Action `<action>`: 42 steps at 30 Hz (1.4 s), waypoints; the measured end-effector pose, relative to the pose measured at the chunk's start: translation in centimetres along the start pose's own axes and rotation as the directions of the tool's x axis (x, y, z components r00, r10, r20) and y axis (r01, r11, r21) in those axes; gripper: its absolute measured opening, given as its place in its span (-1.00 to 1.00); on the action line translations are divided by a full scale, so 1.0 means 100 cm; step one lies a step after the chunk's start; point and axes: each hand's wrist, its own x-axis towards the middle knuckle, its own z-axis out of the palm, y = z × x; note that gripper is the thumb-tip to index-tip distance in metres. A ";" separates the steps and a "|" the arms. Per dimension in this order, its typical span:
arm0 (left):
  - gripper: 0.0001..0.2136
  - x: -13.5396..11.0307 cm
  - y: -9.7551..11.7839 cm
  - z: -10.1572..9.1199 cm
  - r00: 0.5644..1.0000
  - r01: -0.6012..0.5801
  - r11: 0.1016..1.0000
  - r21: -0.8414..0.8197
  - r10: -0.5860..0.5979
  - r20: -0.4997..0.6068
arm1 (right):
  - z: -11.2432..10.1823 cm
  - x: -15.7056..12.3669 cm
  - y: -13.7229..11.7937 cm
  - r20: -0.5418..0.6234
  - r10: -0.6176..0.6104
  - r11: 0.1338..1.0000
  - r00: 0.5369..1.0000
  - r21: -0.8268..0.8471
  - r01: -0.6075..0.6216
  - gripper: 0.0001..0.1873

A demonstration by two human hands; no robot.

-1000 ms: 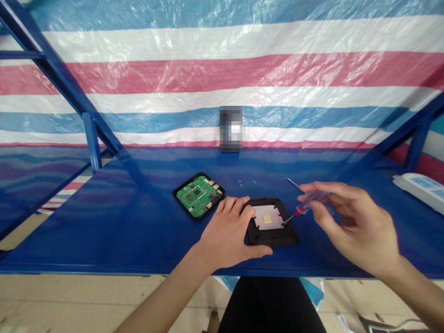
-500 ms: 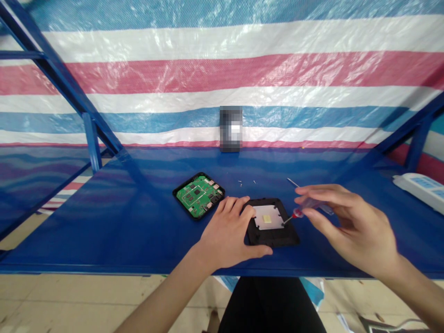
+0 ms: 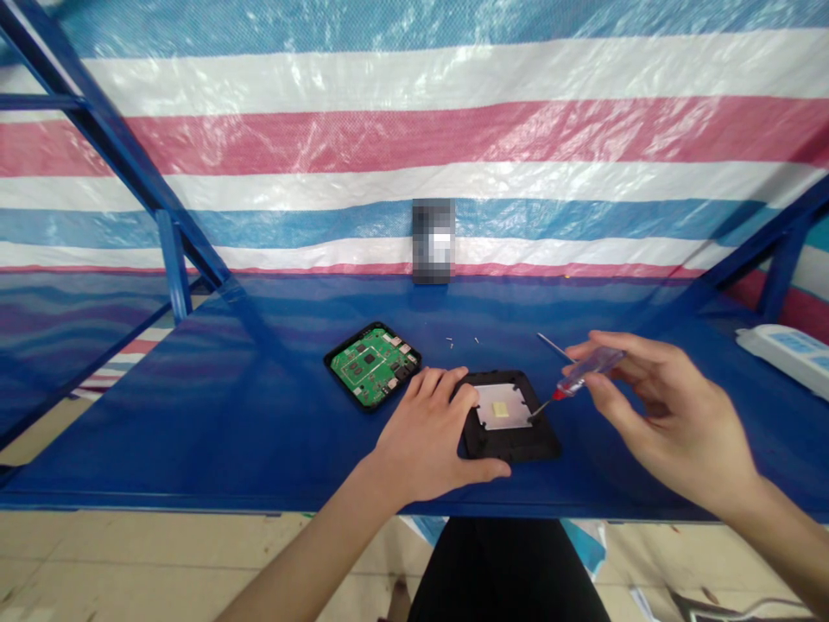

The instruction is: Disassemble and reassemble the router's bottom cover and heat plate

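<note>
A black plastic cover (image 3: 544, 442) lies flat near the table's front edge, with a silvery metal plate (image 3: 485, 420) and a pale yellow pad (image 3: 501, 409) on its inner side. My left hand (image 3: 427, 441) grips the cover along its left side, fingers at the back and thumb at the front. In my right hand (image 3: 673, 423) is a screwdriver (image 3: 586, 370) with a clear handle and red collar, held between thumb and fingers. Its tip meets the plate's right front corner; whether a screw sits there is too small to tell. Left of the cover, a green circuit board (image 3: 366, 363) rests in a black case (image 3: 332, 367).
Several small screws (image 3: 450, 340) lie behind the cover. A second metal shaft (image 3: 550, 344) lies on the blue table (image 3: 226, 415), partly hidden by my right hand. At the right edge is a white power strip (image 3: 787, 350). A blurred-out dark object (image 3: 433, 242) stands at the back.
My right hand has shifted slightly right and its fingers have changed their hold, so more of the screwdriver handle shows. The screwdriver's tip stays at the same corner. My left hand keeps its place.
</note>
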 end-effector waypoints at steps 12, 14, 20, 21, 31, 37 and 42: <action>-0.40 0.001 0.001 -0.001 1.000 0.005 1.000 -0.013 -0.005 0.013 | 0.000 -0.003 0.034 -0.247 0.249 0.949 0.936 -0.130 -0.287 -0.52; -0.40 0.000 0.001 -0.002 1.000 0.005 1.000 -0.015 -0.005 0.016 | -0.001 -0.004 0.041 -0.234 0.232 0.933 0.944 -0.221 -0.284 -0.56; -0.41 0.001 0.001 -0.001 1.000 0.012 1.000 -0.025 -0.011 0.018 | -0.004 -0.022 0.048 -0.007 -0.028 0.917 1.000 -0.399 0.023 -0.80; -0.41 0.001 0.001 -0.001 1.000 0.015 1.000 -0.025 -0.014 0.016 | -0.003 -0.026 0.049 0.024 -0.053 0.914 0.998 -0.402 0.058 -0.83; -0.39 0.001 0.001 0.001 1.000 0.026 0.998 -0.049 -0.026 -0.004 | 0.010 -0.016 0.024 0.167 -0.215 0.916 0.962 -0.306 0.258 -0.67; -0.34 0.002 0.001 0.000 0.999 0.042 0.997 -0.064 -0.042 -0.004 | 0.026 0.013 0.008 0.571 -0.137 0.975 0.809 -0.068 0.212 -0.43; -0.35 0.004 0.003 -0.003 0.997 0.073 0.995 -0.067 -0.072 0.028 | 0.031 0.024 0.018 0.608 -0.050 0.993 0.793 -0.057 0.107 -0.33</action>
